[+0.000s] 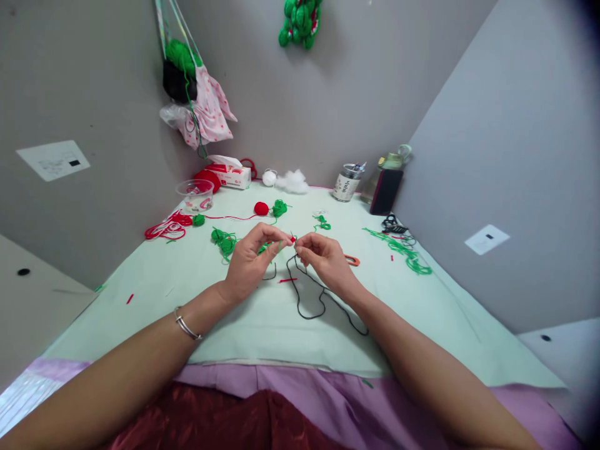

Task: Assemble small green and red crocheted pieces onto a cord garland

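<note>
Left hand (253, 255) pinches small red yarn-like piece (293, 240), grip of right hand (324, 257) cannot be confirmed, and slack, looped black cord (309, 317) may snag under right forearm (412, 334).

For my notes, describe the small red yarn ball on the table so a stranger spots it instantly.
On the pale table, look just beyond the left hand. There, beside a green yarn bundle, sits the red ball. Unlike the loose red strands farther left, it is round, and smaller than the red mass by the tissue box.
</note>
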The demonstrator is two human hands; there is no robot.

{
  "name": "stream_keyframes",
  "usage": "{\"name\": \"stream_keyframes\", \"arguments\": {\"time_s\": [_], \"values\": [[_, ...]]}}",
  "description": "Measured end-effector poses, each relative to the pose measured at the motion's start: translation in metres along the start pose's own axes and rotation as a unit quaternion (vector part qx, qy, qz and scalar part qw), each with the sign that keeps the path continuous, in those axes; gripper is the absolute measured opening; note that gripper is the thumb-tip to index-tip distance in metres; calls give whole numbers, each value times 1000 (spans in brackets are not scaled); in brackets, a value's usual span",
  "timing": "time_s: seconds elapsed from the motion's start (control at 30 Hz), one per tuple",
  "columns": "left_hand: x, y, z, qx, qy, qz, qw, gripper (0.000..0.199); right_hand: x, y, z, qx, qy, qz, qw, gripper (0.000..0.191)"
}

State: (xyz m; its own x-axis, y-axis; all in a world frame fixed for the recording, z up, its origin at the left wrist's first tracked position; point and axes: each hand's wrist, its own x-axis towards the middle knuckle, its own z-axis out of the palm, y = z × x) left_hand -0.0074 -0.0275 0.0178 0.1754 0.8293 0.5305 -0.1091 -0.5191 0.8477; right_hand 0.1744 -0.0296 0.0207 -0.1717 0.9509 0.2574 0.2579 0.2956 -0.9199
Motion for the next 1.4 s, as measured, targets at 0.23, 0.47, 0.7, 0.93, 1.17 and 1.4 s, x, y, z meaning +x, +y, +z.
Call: {"name": "stream_keyframes", "arguments": {"time_s": [0.23, 0.47, 0.7, 0.93, 1.17, 1.4], "values": [[15, 2, -5, -227, 32, -165, 959, 20, -5, -3, 3, -33, 47, -70, 996, 7], [16, -3, -11, -220, -26, -244, 944, 22, -5, -2, 3, -82, 69, -126, 986, 8], [14, -2, -8, -187, -97, -278, 937, 18, -5, -2, 3, -103, 50, -136, 984, 8], [13, -7, -7, -148, -102, -231, 956, 17, -8, -11, 4, -104, 9, -81, 991, 20], [11, -11, -7, -160, -130, -249, 946, 23, -5, -5, 4, 8, 5, -39, 999, 12], [12, -8, -6, -143, -105, -254, 951, 18, -8, -2, 0, -181, 66, -179, 965, 8]]}}
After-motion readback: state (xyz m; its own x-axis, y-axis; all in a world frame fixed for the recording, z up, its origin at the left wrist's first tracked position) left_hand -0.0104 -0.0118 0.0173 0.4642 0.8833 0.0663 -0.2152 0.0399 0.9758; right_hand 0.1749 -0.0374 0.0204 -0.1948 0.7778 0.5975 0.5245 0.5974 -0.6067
